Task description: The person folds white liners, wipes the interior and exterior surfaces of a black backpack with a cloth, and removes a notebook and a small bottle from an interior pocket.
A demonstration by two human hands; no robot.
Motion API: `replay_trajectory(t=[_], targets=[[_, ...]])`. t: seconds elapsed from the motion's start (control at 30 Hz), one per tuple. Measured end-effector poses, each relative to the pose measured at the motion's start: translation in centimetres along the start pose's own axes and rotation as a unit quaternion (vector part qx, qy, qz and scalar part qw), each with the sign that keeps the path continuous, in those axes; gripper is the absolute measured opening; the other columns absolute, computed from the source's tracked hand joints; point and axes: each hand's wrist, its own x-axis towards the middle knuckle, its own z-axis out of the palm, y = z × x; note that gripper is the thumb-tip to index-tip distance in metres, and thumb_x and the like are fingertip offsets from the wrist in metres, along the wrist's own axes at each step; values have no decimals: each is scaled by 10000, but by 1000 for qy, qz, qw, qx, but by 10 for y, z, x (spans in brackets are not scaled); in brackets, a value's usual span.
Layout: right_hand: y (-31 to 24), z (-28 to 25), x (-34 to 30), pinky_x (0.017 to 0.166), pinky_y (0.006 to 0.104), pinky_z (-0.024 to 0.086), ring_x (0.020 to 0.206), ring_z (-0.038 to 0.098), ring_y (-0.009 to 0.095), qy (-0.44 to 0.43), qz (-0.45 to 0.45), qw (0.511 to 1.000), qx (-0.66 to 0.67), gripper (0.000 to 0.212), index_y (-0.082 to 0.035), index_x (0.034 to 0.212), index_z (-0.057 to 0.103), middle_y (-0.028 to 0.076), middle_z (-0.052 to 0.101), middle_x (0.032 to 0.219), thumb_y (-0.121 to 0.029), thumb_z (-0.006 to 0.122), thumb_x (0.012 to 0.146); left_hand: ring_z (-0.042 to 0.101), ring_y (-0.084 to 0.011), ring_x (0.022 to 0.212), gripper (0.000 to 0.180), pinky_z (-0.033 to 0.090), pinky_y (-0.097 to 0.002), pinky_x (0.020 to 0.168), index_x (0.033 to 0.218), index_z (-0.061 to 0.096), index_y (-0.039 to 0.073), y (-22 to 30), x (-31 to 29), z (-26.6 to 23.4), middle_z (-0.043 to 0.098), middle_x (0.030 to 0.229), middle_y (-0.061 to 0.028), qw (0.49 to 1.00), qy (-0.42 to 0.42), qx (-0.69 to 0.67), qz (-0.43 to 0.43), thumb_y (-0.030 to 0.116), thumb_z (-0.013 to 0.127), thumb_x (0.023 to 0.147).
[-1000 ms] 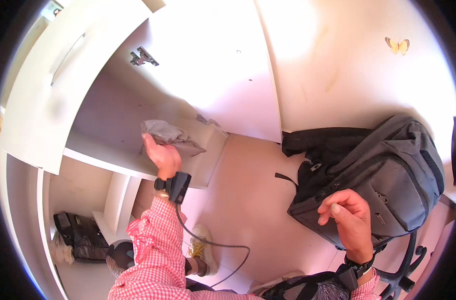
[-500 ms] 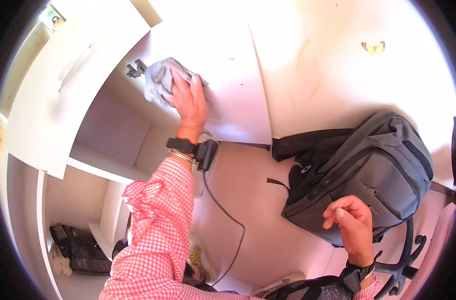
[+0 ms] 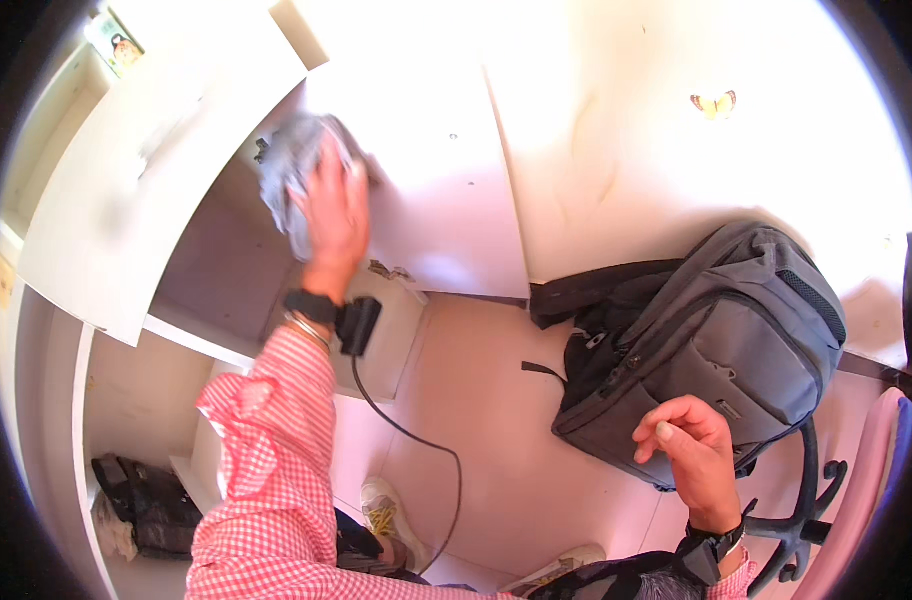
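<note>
At the upper left, my left hand presses a crumpled grey cloth on the inner face of an open white cabinet door, near its hinge edge. The fingers lie over the cloth, which partly hides a metal hinge. Motion blurs the hand a little. On that wrist is a black band with a small black box and a cable. My right hand hovers before the grey backpack, its fingers loosely curled toward the thumb. I see nothing in it.
Left of the cloth is the cabinet's dark inside, beside another white door panel. A black bag lies in a lower compartment. The black cable hangs across the pink floor. A chair base stands at lower right.
My left hand has slid the cloth leftward on the door, now covering more of the hinge. The whole view has shifted slightly. My right hand keeps its curled pose.
</note>
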Motion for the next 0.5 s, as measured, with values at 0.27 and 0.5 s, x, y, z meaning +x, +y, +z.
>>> replay_trajectory(t=[0.27, 0.5], targets=[[0, 5, 3, 702, 269, 483, 729, 605, 144, -35, -7, 999, 30, 117, 6, 961, 590, 103, 646, 875, -68, 573, 871, 329, -415, 1263, 584, 177, -502, 1065, 1409, 259, 29, 18, 29, 11, 390, 1334, -257, 994, 106, -11, 0, 317, 450, 939], [0, -6, -3, 670, 278, 485, 688, 607, 171, 6, -19, 1000, 8, 113, 4, 927, 580, 123, 642, 854, -88, 561, 864, 572, -402, 979, 484, 391, -441, 934, 1319, 430, 5, 93, 56, 6, 594, 1089, -248, 977, 43, -9, 208, 282, 479, 925]])
